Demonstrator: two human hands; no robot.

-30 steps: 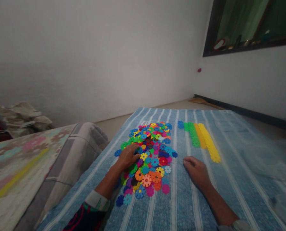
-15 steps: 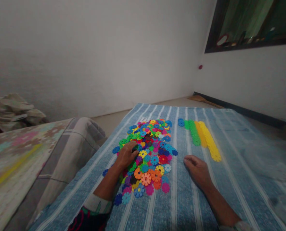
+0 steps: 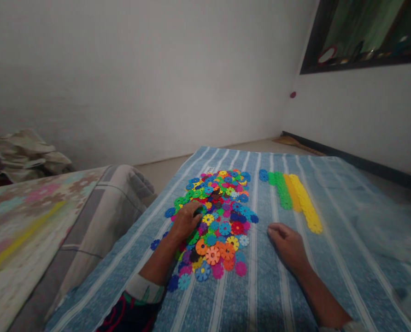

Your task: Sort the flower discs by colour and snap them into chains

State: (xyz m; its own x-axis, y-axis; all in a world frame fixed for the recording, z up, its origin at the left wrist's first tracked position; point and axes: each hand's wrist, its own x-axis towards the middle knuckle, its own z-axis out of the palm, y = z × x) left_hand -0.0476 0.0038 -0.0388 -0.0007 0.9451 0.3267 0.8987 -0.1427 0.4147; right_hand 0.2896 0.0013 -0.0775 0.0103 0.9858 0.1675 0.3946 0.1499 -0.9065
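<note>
Flower-shaped plastic discs (image 3: 224,228) in many colours lie in a long, loose pile on a blue striped cloth (image 3: 236,304). My left hand (image 3: 187,220) is at the pile's left side, palm down, thumb and forefinger bent and apart over the discs. Its other fingertips are hidden. To the right of the pile, my right hand (image 3: 287,244) rests on the cloth with its fingers curled in; whatever they may hold is hidden. Beyond it lie overlapping rows of sorted discs: a yellow row (image 3: 305,203), an orange row (image 3: 291,193), a green row (image 3: 283,191) and a few blue discs (image 3: 263,175).
A clear plastic bag (image 3: 385,230) lies at the cloth's right side. On the left stands a bed or bench with a flowered cover (image 3: 36,203) and a grey checked cloth (image 3: 112,207). White walls (image 3: 191,83) close off the back; a dark-framed window (image 3: 364,37) is upper right.
The whole view has shifted slightly, so things sit a little further right. Both hands keep nearly the same places relative to the pile and the rows.
</note>
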